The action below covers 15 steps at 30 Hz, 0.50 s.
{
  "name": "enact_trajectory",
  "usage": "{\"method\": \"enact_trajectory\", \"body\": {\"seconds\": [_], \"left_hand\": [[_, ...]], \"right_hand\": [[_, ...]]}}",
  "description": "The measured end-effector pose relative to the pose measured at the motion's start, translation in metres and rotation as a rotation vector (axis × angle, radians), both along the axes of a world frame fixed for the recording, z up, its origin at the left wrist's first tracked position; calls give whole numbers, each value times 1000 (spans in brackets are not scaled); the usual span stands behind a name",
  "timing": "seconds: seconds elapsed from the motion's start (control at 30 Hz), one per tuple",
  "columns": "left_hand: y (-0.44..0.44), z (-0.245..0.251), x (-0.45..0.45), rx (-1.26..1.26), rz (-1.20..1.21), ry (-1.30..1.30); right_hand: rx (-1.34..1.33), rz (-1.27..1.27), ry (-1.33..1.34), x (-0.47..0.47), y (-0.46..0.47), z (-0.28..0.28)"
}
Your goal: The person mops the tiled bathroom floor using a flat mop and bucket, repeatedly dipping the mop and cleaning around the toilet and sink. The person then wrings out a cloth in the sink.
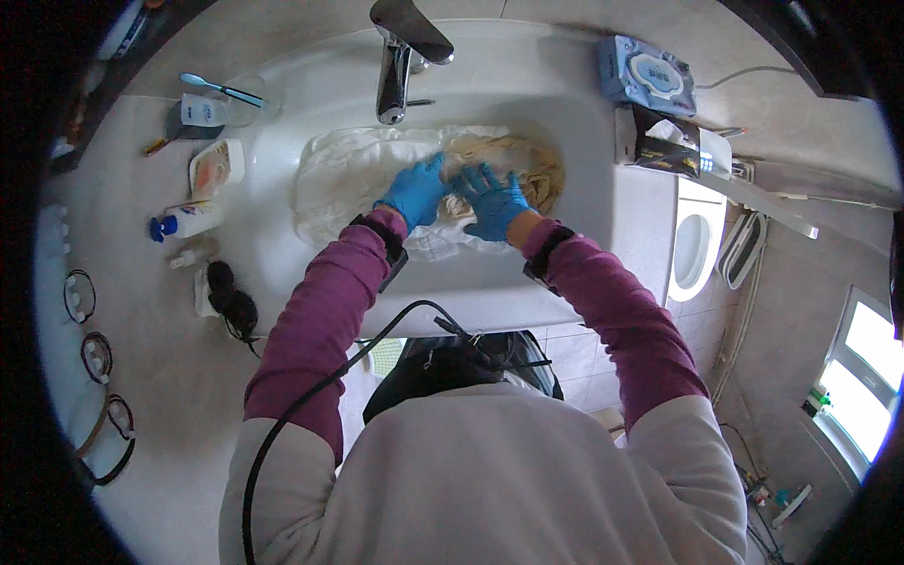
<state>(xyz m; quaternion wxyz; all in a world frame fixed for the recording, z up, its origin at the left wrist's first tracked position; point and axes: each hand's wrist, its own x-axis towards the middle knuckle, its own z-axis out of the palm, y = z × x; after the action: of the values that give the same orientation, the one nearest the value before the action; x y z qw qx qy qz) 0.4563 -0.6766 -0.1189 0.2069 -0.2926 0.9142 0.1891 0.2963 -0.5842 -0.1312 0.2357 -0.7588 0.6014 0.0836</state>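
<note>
A white washbasin (466, 279) lies before me with wet fabric in it. White cloth (346, 169) spreads over the left and middle of the basin. Tan cloth (544, 176) is bunched at the right end. Both my hands wear blue gloves. My left hand (418, 192) presses on the white cloth near where it meets the tan one, fingers slightly bent. Beside it, my right hand (493, 201) lies palm down with its fingers spread, touching the fabric. Parts of the cloth under the palms are hidden. Above them, a chrome faucet (393, 81) reaches over the basin.
At left stand a cup with a toothbrush (222, 90), a soap dish (216, 169), a pump bottle (187, 220) and a dark brush-like object (232, 300). A wipes pack (648, 74) and tissue pack (666, 141) sit at right. A black cable (318, 388) crosses my left sleeve.
</note>
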Motion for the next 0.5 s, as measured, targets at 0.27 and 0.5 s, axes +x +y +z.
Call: {"method": "enact_trajectory", "body": {"seconds": [0.27,0.5], "left_hand": [[4,-1,7,-3,-65,19],[6,-24,14,-28,-66,56]], "right_hand": [[249,-203,152,-56,-4,7],[-22,30,-120,5,-2,-4]]}}
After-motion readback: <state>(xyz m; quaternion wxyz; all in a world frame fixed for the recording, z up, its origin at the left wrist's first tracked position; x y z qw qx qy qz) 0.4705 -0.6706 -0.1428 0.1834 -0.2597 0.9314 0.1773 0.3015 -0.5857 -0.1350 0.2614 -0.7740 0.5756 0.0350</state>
